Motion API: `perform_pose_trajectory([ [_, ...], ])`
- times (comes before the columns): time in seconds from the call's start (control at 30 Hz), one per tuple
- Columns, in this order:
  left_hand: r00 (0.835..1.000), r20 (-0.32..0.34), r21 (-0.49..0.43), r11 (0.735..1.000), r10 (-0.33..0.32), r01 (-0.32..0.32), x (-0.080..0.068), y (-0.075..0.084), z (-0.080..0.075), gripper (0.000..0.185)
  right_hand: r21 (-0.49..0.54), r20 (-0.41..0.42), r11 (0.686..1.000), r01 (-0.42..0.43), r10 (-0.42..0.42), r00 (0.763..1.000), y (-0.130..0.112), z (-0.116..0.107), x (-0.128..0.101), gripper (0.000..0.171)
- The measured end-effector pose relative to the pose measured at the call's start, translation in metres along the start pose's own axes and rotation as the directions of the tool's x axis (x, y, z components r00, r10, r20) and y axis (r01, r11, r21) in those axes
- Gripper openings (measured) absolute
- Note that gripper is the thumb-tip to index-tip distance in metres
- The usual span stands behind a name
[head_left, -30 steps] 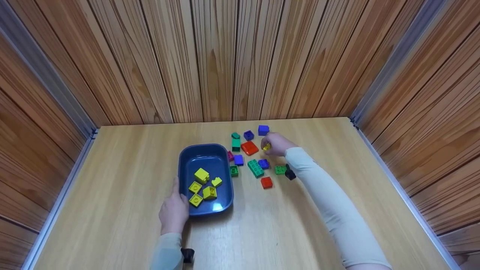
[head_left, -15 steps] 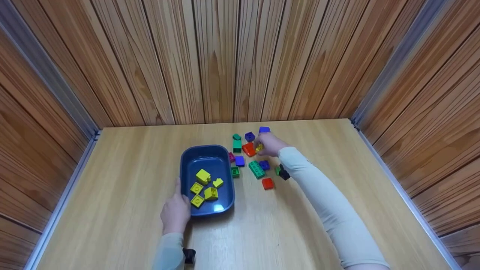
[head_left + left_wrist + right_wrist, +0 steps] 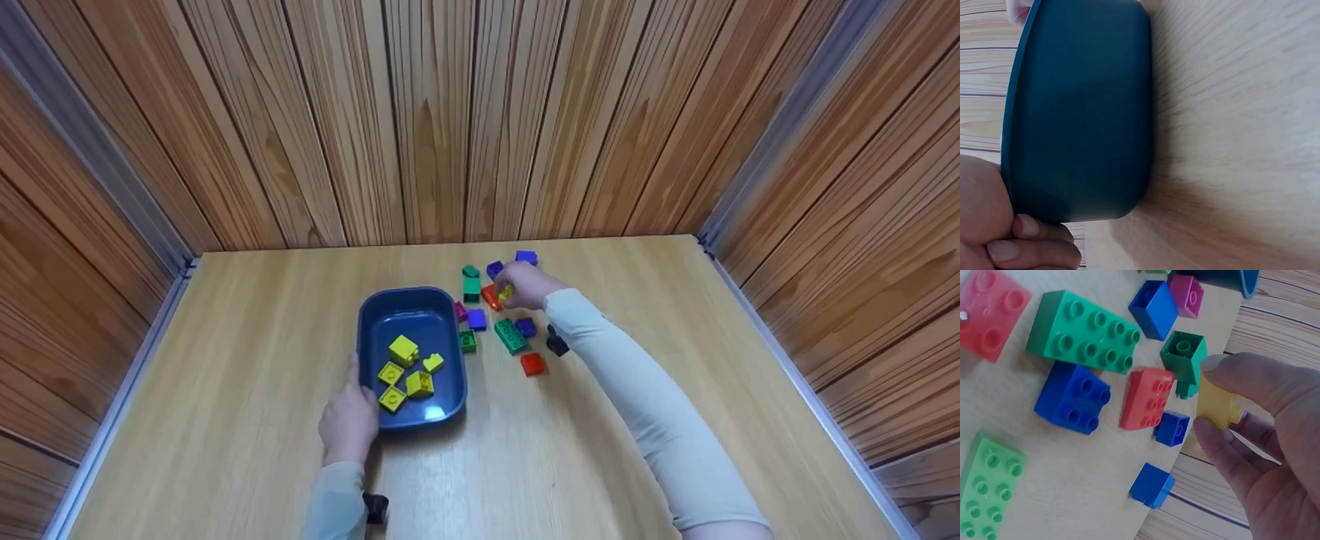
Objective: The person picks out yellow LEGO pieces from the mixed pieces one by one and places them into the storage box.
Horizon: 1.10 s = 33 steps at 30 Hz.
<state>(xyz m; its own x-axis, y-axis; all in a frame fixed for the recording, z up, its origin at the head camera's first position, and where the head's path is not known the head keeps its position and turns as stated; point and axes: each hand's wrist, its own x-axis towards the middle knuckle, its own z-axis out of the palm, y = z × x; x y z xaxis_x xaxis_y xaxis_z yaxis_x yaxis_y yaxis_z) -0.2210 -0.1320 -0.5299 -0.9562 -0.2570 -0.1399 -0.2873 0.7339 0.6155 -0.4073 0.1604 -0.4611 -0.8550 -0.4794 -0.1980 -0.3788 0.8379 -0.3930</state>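
Observation:
My right hand (image 3: 529,285) pinches a yellow toy building brick (image 3: 1216,402) between thumb and fingers, held over the table among the loose bricks. In the head view it overlaps a red brick (image 3: 490,298). My left hand (image 3: 349,421) grips the near left side of a dark blue tray (image 3: 367,315), its index finger lying along the outer side. In the left wrist view, the curled fingers (image 3: 1039,253) of this hand are at the tray's corner. Several yellow bricks (image 3: 403,350) lie in the near half of the tray.
Right of the tray lie green bricks (image 3: 511,337), blue ones (image 3: 477,320), another red one (image 3: 532,364) and a pink one (image 3: 460,310). A light green studded brick (image 3: 991,489) shows in the right wrist view. Wood-plank walls (image 3: 435,127) enclose the table (image 3: 247,337).
My right hand has moved left with the yellow brick, from beside the red brick to over it. My left hand and the tray have stayed in place.

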Motion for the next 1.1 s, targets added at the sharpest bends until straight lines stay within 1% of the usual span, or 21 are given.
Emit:
perform_pose_trajectory([
  [0.1, 1.0, 0.0, -0.003, 1.0, -0.006, 0.006, 0.001, -0.001, -0.001, 0.065, -0.009, -0.005, 1.0, 0.014, -0.014, 1.0, -0.009, -0.001, 0.003, 0.025],
  [0.23, 1.0, 0.003, -0.012, 1.0, -0.012, 0.012, 0.001, -0.002, -0.003, 0.066, 0.021, -0.001, 1.0, 0.015, -0.015, 1.0, -0.025, -0.002, 0.007, 0.024],
  [0.3, 1.0, 0.002, -0.015, 1.0, -0.01, 0.01, 0.001, -0.002, -0.002, 0.066, 0.019, 0.003, 1.0, 0.021, -0.021, 1.0, -0.032, -0.003, 0.009, 0.023],
  [0.5, 1.0, -0.017, 0.007, 1.0, 0.012, -0.012, 0.0, -0.004, 0.0, 0.065, -0.051, 0.013, 0.993, 0.103, -0.103, 0.995, -0.054, 0.001, 0.015, 0.021],
  [0.7, 1.0, -0.003, 0.003, 1.0, 0.008, -0.008, 0.0, -0.002, 0.002, 0.065, -0.066, 0.032, 0.986, 0.151, -0.15, 0.988, -0.078, 0.006, 0.02, 0.021],
  [0.9, 1.0, -0.002, -0.008, 1.0, 0.0, 0.0, -0.002, -0.002, 0.001, 0.066, -0.061, 0.025, 0.98, 0.189, -0.188, 0.982, -0.103, 0.012, 0.026, 0.018],
  [1.1, 1.0, 0.009, -0.02, 1.0, -0.009, 0.009, -0.001, -0.002, 0.001, 0.065, -0.011, 0.045, 0.982, 0.19, -0.19, 0.981, -0.122, 0.022, 0.028, 0.021],
])
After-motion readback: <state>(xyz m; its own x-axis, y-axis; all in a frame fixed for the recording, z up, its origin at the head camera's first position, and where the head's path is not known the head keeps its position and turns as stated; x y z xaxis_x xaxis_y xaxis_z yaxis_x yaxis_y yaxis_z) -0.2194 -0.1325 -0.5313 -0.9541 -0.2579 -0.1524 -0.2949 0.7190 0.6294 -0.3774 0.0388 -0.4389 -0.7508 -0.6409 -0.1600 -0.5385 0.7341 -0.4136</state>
